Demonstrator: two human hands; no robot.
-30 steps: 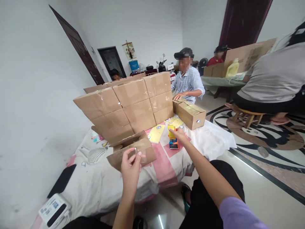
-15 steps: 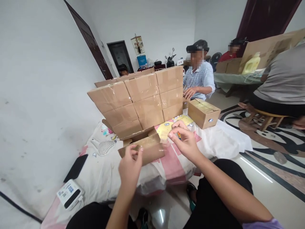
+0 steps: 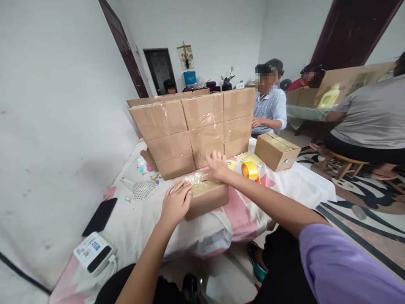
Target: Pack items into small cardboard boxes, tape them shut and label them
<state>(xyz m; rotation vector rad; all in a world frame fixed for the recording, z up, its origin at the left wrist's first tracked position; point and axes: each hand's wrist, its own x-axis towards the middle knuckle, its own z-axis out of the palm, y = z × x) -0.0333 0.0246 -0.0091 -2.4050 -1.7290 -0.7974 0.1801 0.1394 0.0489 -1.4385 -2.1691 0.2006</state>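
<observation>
Basically, cardboard box [image 3: 207,200] sits on the cloth-covered bench [image 3: 136,230], directly in front of the person, top flaps down. Clear tape [image 3: 195,179] lies along its top, wrinkled and catching the light.

Left hand [image 3: 177,200] rests on the near left end of the box, fingers laid out over the top edge, nothing clasped that I can see. Right hand [image 3: 217,166] is at the far right part of the top, by the tape, fingers bent and blurred; can't tell if they grip anything.

Tape roll [image 3: 249,170], yellow with orange, stands right of the box, apart from both hands. Behind the box: a stack of taped-together cartons [image 3: 205,114], three across, three high. Second box [image 3: 276,152] sits to the right, past the tape roll, small label on its end.

Left side of the bench: white slotted scoop [image 3: 144,190], then black phone [image 3: 99,216], then white device [image 3: 94,253] with a cable plugged in, nearest the person.

Beyond the stack on the right, co-worker in a light blue shirt [image 3: 271,105]. Further right, person in grey [image 3: 373,114] sits on a wooden stool [image 3: 343,157]; yellow jug [image 3: 329,96] on another table.
</observation>
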